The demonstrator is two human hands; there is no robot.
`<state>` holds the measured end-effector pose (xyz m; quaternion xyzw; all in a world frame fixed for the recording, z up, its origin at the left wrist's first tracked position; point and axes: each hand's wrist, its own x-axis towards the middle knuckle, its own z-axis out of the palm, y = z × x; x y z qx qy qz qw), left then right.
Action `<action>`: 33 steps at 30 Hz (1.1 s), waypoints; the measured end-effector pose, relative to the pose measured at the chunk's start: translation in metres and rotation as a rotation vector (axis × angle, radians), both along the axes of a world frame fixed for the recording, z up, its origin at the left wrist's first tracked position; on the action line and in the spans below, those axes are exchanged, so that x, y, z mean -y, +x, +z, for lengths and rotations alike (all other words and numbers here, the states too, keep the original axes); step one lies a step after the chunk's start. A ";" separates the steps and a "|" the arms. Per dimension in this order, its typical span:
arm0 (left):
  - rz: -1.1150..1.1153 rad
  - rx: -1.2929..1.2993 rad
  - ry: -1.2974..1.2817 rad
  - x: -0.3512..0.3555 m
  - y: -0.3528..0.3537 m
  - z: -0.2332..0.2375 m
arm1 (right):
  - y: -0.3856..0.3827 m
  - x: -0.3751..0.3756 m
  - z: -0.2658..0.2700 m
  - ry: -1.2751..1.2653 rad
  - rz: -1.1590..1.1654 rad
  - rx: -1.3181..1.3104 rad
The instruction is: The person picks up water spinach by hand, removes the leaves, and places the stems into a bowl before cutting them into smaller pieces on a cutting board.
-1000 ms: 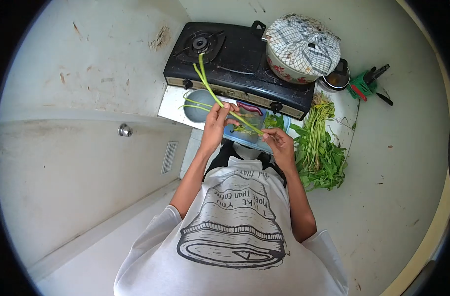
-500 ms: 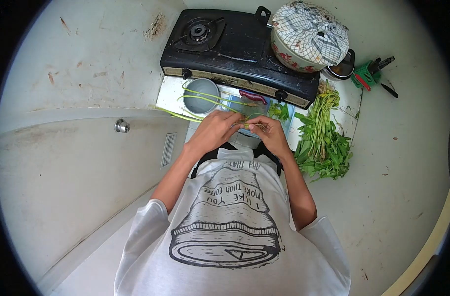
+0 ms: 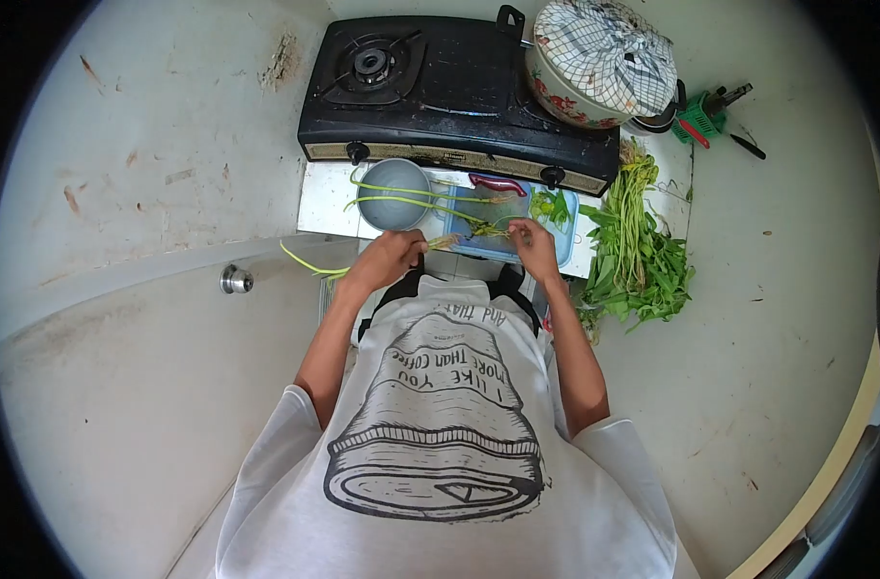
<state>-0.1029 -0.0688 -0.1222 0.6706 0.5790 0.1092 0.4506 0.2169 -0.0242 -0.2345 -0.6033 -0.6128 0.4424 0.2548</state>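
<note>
My left hand [image 3: 390, 261] is closed around a few green vegetable stems [image 3: 309, 262]. Their pale rooty ends [image 3: 444, 241] poke out to its right, and the long ends trail left. My right hand [image 3: 536, 249] pinches at the end of a dark, stringy clump [image 3: 488, 230]; what lies between the fingertips is too small to make out. Both hands are over the near edge of a blue-rimmed tray [image 3: 566, 251]. Other long stems [image 3: 420, 195] lie across a grey bowl [image 3: 387, 183] and the tray. A dark red-handled knife [image 3: 498, 184] rests at the tray's far side.
Behind the tray stands a black gas stove [image 3: 449, 96] carrying a cloth-covered pot [image 3: 570, 92]. A leafy bunch of greens [image 3: 642, 261] lies at right. Farther right are a green basket [image 3: 702, 124] with utensils and a black-handled tool [image 3: 748, 147]. A door knob [image 3: 235, 279] juts out at left.
My hands have moved apart. The left has drawn back to the left with the stems, uncovering their rooty ends; the right has shifted slightly right. The view has shifted slightly.
</note>
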 end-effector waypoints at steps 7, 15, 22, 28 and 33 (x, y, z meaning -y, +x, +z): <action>0.117 0.057 0.046 0.004 -0.031 -0.007 | -0.067 -0.028 0.007 0.461 0.377 0.457; 0.265 0.006 0.060 0.021 -0.049 0.001 | -0.109 -0.064 -0.037 0.375 0.467 0.386; 0.350 0.008 0.081 0.028 -0.040 -0.001 | -0.121 -0.088 -0.030 0.468 0.438 0.528; 0.369 0.025 0.069 0.025 -0.037 -0.001 | -0.077 -0.081 -0.023 0.545 0.444 0.461; 0.325 -0.002 0.064 0.019 -0.035 -0.005 | -0.034 -0.079 -0.028 0.531 0.462 0.636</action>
